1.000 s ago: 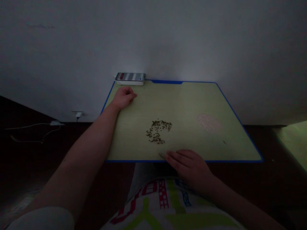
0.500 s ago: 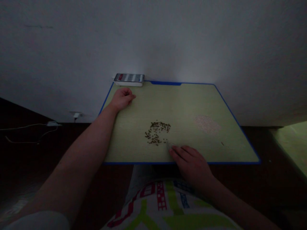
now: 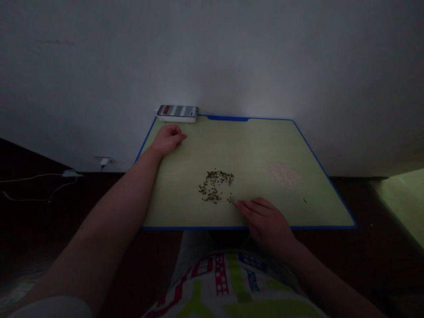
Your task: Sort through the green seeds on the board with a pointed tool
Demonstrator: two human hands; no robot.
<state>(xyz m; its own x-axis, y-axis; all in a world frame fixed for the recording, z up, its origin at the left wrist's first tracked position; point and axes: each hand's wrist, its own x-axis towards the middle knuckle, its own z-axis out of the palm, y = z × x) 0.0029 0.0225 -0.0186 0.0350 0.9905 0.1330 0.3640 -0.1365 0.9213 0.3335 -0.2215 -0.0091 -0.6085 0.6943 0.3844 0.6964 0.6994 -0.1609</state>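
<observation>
Resting hands well apart | curled left hand (image 3: 168,139) on pale-green blue-edged tabletop (image 3: 175,203) | right hand (image 3: 265,223) just beside scattered tiny dark seeds (image 3: 214,186), grip unclear | seeds light, likely rolling; pinch singly

On a green tabletop (image 3: 261,141) edged in blue, the left hand (image 3: 168,139) rests loosely curled near the far edge, just below a phone (image 3: 177,110) lying on a white base (image 3: 177,120). The right hand (image 3: 266,223) lies near the front edge, its fingertips (image 3: 240,204) pinching a pale sliver (image 3: 231,199) just beside a loose scatter of dark seeds (image 3: 215,186). Further right lie a pale patch of fine grains (image 3: 283,174) and one stray dark seed (image 3: 304,201). A white cable (image 3: 39,177) runs across the dark surface left of the tabletop.
</observation>
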